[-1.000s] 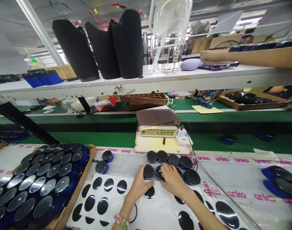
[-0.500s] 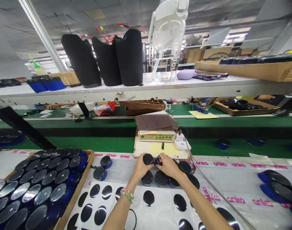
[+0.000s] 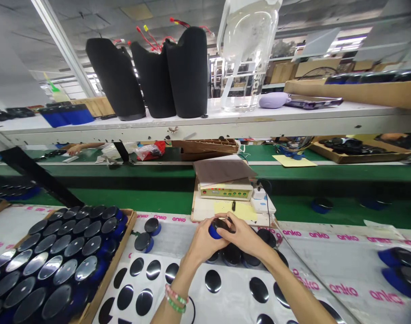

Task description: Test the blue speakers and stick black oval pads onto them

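Left hand (image 3: 205,240) and right hand (image 3: 244,234) curled together around one round blue-and-black puck (image 3: 216,226), lifted just above a cluster of similar pucks (image 3: 239,256) on the worktop (image 3: 327,270); sheet of black discs (image 3: 151,274) below; cardboard tray of pucks (image 3: 127,225) at left

The hands (image 3: 225,236) cover most of the blue-based disc (image 3: 216,228) held between them and parts of the black pucks (image 3: 232,254) behind. The cardboard tray (image 3: 100,288) of discs runs off the near-left edge. The water jug (image 3: 247,49) is cut off at the top.
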A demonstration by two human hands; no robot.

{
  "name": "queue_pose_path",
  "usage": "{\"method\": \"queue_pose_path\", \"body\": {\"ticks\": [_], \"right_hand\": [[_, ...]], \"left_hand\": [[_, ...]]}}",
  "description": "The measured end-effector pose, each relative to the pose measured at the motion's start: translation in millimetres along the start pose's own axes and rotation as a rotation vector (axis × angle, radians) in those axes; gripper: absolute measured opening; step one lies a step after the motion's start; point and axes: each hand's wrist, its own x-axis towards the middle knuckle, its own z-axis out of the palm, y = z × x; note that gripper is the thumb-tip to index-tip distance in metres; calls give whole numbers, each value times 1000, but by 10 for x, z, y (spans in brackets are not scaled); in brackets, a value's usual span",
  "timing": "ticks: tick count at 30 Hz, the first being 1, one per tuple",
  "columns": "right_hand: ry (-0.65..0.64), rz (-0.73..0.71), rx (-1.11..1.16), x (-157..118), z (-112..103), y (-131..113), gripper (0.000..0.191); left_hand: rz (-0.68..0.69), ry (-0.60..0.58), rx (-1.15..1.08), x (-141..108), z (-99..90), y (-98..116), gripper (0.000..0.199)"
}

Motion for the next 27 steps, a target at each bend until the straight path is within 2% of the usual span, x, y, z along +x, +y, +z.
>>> {"method": "queue_pose_path", "body": {"ticks": [3, 6, 9, 11, 13, 16, 18, 20, 22, 24, 25, 27], "right_hand": [[39, 18, 17, -37, 44, -65, 28], [63, 31, 11, -72, 144, -62, 27], [46, 23, 15, -108, 213, 6, 34], [62, 51, 24, -139, 186, 74, 42], [120, 116, 37, -183, 86, 145, 43], [256, 181, -3, -280, -178, 250, 35], [363, 190, -144, -362, -407, 322, 30], [474, 200, -369, -451, -649, 395, 27], [553, 219, -590, -527, -849, 460, 25], [562, 215, -718, -559, -930, 515, 20], [528, 199, -740, -549, -906, 540, 17], [399, 143, -714, -467, -726, 595, 10]], "left_hand": [[23, -17, 25, -46, -12, 115, 37], [44, -2, 70, -128, 3, 132, 33], [25, 55, 150, -202, -51, -17, 40], [-27, 138, 227, -218, -184, -234, 45], [-97, 251, 326, -204, -391, -522, 44], [-187, 406, 501, -180, -734, -960, 45], [-224, 455, 593, -196, -908, -1177, 46], [-243, 464, 654, -239, -1017, -1309, 46], [-251, 449, 686, -283, -1067, -1362, 47], [-258, 429, 696, -297, -1051, -1350, 48], [-261, 416, 693, -285, -1007, -1322, 50], [-260, 367, 672, -231, -822, -1228, 54]]}}
